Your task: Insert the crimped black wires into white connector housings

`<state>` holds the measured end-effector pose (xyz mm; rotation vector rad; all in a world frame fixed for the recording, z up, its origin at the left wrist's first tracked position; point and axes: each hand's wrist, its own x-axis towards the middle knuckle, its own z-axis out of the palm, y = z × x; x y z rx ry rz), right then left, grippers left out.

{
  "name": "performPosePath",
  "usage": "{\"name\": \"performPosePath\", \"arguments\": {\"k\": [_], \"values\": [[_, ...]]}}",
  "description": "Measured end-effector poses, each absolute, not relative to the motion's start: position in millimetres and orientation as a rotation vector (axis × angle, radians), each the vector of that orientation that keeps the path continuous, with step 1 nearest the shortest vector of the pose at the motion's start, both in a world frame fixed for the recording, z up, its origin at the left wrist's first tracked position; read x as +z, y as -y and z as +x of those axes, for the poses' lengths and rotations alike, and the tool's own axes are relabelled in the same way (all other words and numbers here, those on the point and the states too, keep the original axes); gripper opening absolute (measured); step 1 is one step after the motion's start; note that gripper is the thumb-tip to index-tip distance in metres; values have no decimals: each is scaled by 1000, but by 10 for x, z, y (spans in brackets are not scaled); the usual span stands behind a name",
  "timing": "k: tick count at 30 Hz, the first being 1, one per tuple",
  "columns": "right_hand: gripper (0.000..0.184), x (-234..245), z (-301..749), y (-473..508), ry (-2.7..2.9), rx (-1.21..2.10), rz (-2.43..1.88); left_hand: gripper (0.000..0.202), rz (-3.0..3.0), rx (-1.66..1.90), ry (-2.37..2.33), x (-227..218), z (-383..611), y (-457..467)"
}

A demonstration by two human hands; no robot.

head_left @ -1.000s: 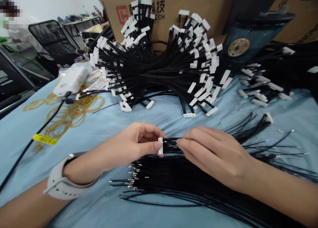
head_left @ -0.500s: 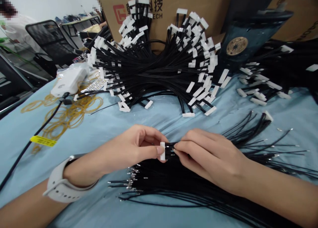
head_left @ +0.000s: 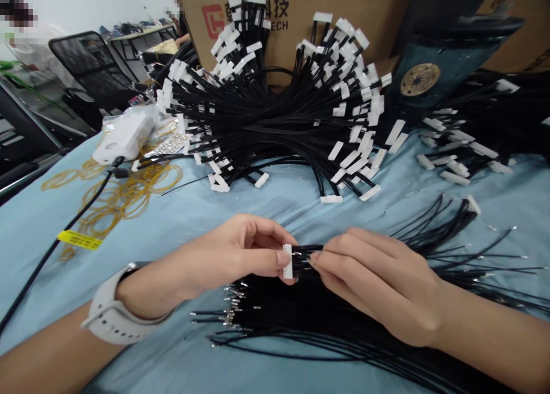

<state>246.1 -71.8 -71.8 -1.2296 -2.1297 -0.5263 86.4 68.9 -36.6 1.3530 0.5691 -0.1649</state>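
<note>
Between thumb and fingers, my left hand (head_left: 253, 251) pinches a white connector housing (head_left: 287, 262). Black wires run out of its right side toward my right hand (head_left: 373, 274). The right fingertips are pressed together on black wires (head_left: 304, 256) close to the housing; bright metal terminals show just left of the fingertips. How many wires they grip is hidden. Under both hands lies a thick bundle of loose black wires (head_left: 275, 308), its left ends tipped with metal terminals.
Behind the hands is a large pile of black wire harnesses (head_left: 266, 113) with white connectors. Yellow rubber bands (head_left: 124, 199), a white device (head_left: 124, 133) and its black cable (head_left: 38, 268) lie at left. A cardboard box (head_left: 378, 16) and a dark pouch (head_left: 447, 67) stand behind.
The whole view has shifted slightly, so things appear a little farther right. My right fingertips sit slightly farther from the housing, and more of the wires shows between the hands.
</note>
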Motion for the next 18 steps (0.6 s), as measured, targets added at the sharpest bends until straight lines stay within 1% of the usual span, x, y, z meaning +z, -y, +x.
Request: {"name": "performPosePath", "arguments": {"k": [3, 12, 18], "values": [[7, -708, 2452, 715, 2159, -597, -1170, 5, 1361, -173, -550, -376, 860, -683], [27, -587, 2427, 724, 2256, -464, -1195, 7, 1448, -184, -555, -377, 872, -664], [26, -589, 2420, 712, 2274, -453, -1193, 5, 1461, -183, -554, -383, 863, -653]]}}
